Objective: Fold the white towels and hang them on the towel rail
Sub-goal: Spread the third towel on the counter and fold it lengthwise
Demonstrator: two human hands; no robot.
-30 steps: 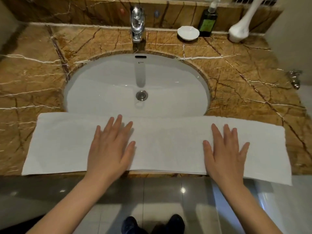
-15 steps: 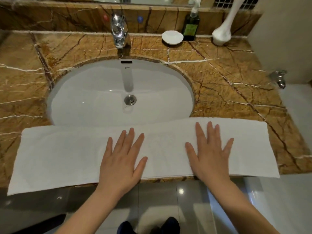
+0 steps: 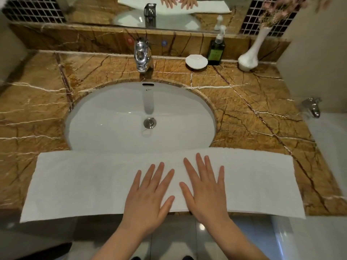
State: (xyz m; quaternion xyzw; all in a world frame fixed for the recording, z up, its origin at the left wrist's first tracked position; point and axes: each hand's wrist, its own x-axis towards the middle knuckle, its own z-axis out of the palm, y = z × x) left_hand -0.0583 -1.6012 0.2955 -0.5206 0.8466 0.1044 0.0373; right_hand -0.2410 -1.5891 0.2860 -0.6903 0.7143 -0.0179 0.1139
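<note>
A white towel (image 3: 75,181), folded into a long strip, lies flat along the front edge of the brown marble counter (image 3: 262,109), its far edge over the rim of the white sink (image 3: 112,117). My left hand (image 3: 148,197) presses flat on the towel's middle with straight, spread fingers. Beside it, my right hand (image 3: 204,188) lies flat on the towel too, fingers spread, the two hands close together. No towel rail is in view.
A chrome tap (image 3: 141,57) stands behind the sink. At the back right are a white soap dish (image 3: 196,61), a dark green pump bottle (image 3: 216,50) and a white vase (image 3: 250,57) with pink flowers. A mirror runs along the top; a chrome fitting (image 3: 313,107) is on the right wall.
Both hands have slid inward along the towel toward its middle, the gap between them closing. The camera has tilted up, bringing the mirror and vase into view.
</note>
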